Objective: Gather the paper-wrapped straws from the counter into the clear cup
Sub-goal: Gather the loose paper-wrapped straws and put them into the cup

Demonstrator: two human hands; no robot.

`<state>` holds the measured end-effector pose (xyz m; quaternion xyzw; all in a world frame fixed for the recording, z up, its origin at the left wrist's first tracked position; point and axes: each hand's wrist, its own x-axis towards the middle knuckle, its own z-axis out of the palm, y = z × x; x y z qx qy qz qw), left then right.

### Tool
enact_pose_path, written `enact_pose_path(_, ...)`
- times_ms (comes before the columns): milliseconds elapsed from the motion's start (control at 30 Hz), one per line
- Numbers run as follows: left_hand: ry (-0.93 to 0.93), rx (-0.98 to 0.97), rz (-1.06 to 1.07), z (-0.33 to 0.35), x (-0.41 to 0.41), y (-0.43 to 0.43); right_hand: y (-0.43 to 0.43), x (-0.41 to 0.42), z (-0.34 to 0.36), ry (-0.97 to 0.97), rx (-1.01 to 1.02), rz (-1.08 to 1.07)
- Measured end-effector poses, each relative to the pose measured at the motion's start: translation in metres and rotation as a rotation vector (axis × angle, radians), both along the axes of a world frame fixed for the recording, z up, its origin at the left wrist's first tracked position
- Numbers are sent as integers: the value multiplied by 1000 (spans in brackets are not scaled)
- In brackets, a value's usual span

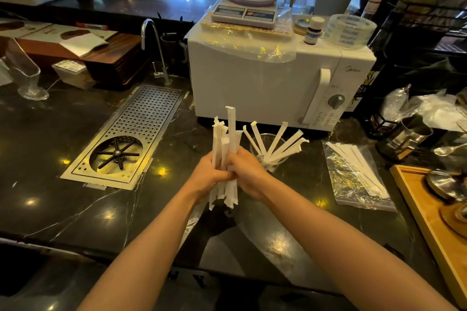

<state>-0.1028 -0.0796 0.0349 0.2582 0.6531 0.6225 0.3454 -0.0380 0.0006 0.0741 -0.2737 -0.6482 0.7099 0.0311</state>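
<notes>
Both your left hand (pixel 211 175) and right hand (pixel 246 173) have fingers wrapped tight around the upright straw bundle (pixel 225 156); next, drop it into the clear cup (pixel 269 159), beside your right hand, already holding straws.

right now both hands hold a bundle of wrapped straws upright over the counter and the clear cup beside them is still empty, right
Not quite. The head view shows the clear cup already has several wrapped straws fanned out in it. The rest stands: the left hand and right hand hold the bundle upright.

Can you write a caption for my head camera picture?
Both hands, left hand and right hand, hold a bundle of straws beside the clear cup.
</notes>
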Motion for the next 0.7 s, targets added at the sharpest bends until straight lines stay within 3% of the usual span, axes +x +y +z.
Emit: enact_pose_path(700,138,-40,-32,2,19,18,12,12,-20,44,114,21)
